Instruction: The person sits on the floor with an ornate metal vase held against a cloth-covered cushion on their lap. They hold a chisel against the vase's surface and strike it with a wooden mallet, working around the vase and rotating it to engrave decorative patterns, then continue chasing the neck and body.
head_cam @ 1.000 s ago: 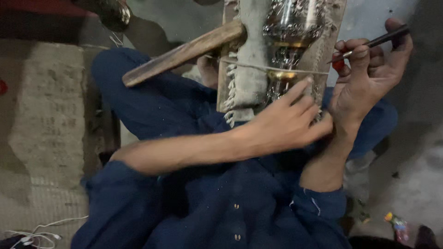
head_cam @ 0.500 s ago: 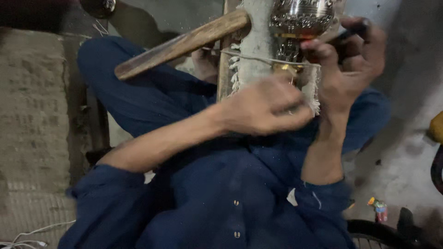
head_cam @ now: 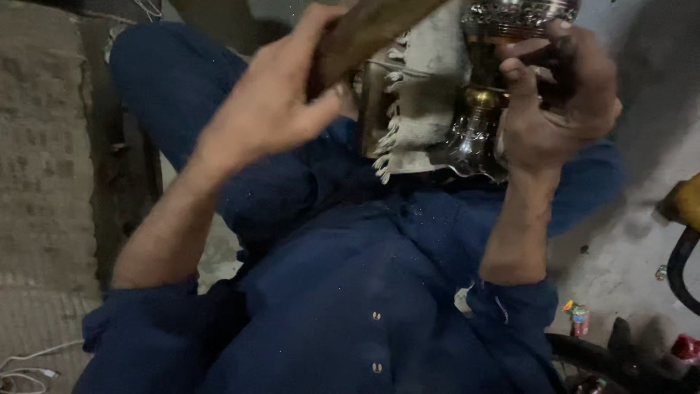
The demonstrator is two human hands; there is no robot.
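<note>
Head | left hand (head_cam: 270,109) grip wraps wooden handle (head_cam: 364,29) | right hand (head_cam: 558,109) grip clasps silver vessel (head_cam: 477,138) beside fringed cloth (head_cam: 426,102)

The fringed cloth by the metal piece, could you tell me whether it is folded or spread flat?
Folded: the cloth hangs doubled beside the metal piece.

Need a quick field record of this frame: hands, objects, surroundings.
left hand: gripping brown wooden handle, blurred
right hand: fingers wrapped around shiny embossed silver metal vessel
padding: frayed grey cloth beside the vessel, on a wooden block
clothing: dark blue buttoned garment
floor: grey concrete, small colourful litter at right
left side: woven beige mat
</note>
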